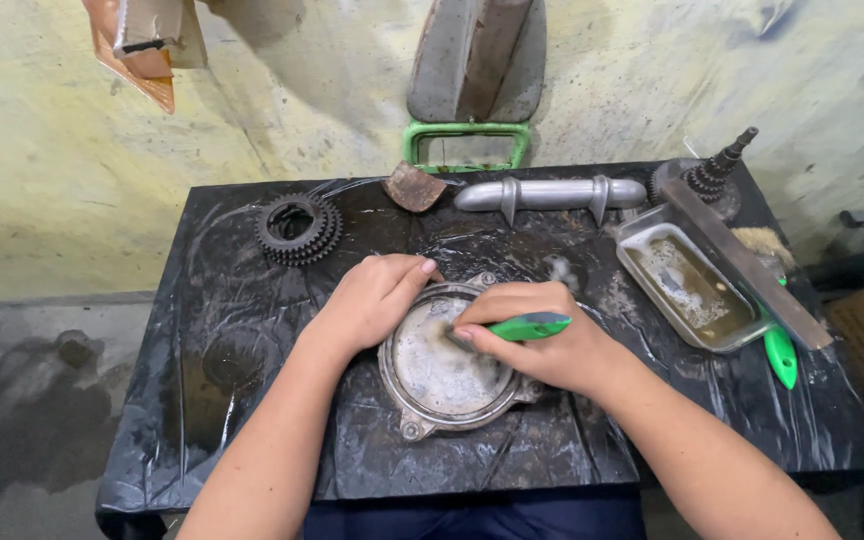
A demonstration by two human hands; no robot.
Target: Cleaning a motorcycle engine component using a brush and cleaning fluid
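A round grey metal cover (442,375) with small bolt ears lies on the black plastic sheet (252,400) over the table. My left hand (372,300) rests on its upper left rim and holds it. My right hand (537,335) grips a green-handled brush (527,326), whose head presses on the inside of the cover. The cover's inner face looks wet and foamy.
A black gear cluster (298,228) sits at the back left. A rusty scrap (414,186), a grey metal bar (550,193) and a toothed shaft (712,175) lie along the back. At right, a metal tray of murky liquid (692,290), a flat steel strip (747,262), another green-handled brush (780,355).
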